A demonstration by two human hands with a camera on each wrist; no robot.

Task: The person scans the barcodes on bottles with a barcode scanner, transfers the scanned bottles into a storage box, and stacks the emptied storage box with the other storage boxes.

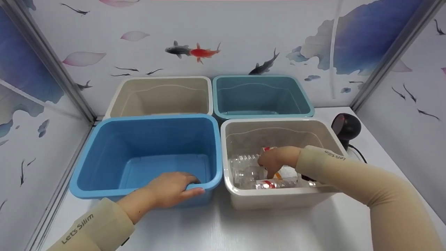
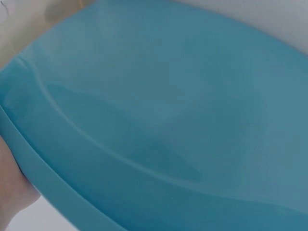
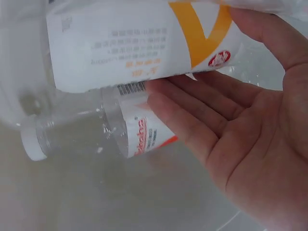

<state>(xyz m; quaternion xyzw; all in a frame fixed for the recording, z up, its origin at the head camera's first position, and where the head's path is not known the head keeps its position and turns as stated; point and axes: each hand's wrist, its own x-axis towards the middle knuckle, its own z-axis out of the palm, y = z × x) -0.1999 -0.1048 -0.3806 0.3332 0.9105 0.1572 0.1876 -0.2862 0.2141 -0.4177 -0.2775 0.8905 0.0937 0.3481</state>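
My left hand point(image 1: 172, 190) grips the near right corner of a blue plastic bin point(image 1: 146, 193), thumb outside and fingers over the rim. The left wrist view looks at the bin's blue wall point(image 2: 159, 120). In the white bin point(image 1: 278, 202) to the right, my right hand point(image 1: 275, 158) reaches down among clear plastic bottles. Thumb and fingers of the right hand point(image 3: 245, 110) pinch a plastic bottle with a white-and-yellow label point(image 3: 115, 48) from opposite sides; some fingertips are hidden behind it. Below it lies another bottle with a white cap point(image 3: 33, 138) and a red-lettered label point(image 3: 142, 130).
A beige bin point(image 1: 167, 83) and a teal bin point(image 1: 261, 80) stand behind, close against the front two. A black rounded device point(image 1: 346, 126) with a cable is at the right of the white bin. Patterned panels point(image 1: 223, 31) enclose the white table point(image 1: 223, 230).
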